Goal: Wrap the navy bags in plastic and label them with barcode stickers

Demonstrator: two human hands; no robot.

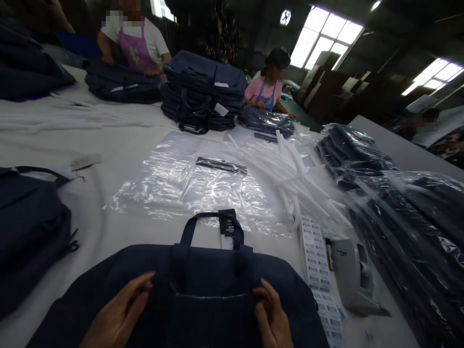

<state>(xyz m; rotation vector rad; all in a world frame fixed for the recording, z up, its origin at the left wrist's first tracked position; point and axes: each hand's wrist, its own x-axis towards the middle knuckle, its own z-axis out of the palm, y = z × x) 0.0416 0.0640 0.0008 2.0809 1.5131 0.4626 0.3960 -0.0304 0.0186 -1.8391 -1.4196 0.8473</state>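
Navy bag point(212, 275) in front of you, laid out toward the desk's near edge, handle point(188, 231) standing up at the top with a black-and-white tag point(227, 227) by it; a pocket point(212, 321) on the upper face, contents hidden. Your left hand point(118, 311) rests on the bag left of the pocket, its grip parted, thumb and forefinger apart; your right hand point(273, 316) is at the pocket's other side, fingers curled, and you cannot tell whether its grip pinches any cloth. Second bag point(31, 232) toward the desk's left edge. Along the right edge, clear plastic wraps point(409, 227) hold dark bags. Stacked bags point(203, 92) rise toward the far edge, with a wrapped one beside them. Desk point(126, 227) white; mid-desk, flat clear plastic sheets point(163, 179) carry a thin dark strip point(221, 165), with loose white strips point(290, 169) alongside. Right of your bag: barcode labels point(312, 251), a marker point(329, 253), a grey dispenser-like device point(346, 275). Beyond the far edge, a co-worker in a purple apron point(132, 46) has hands on a dark bag; another wears a blue apron point(267, 102). Room dim, bright windows point(328, 36) high up.
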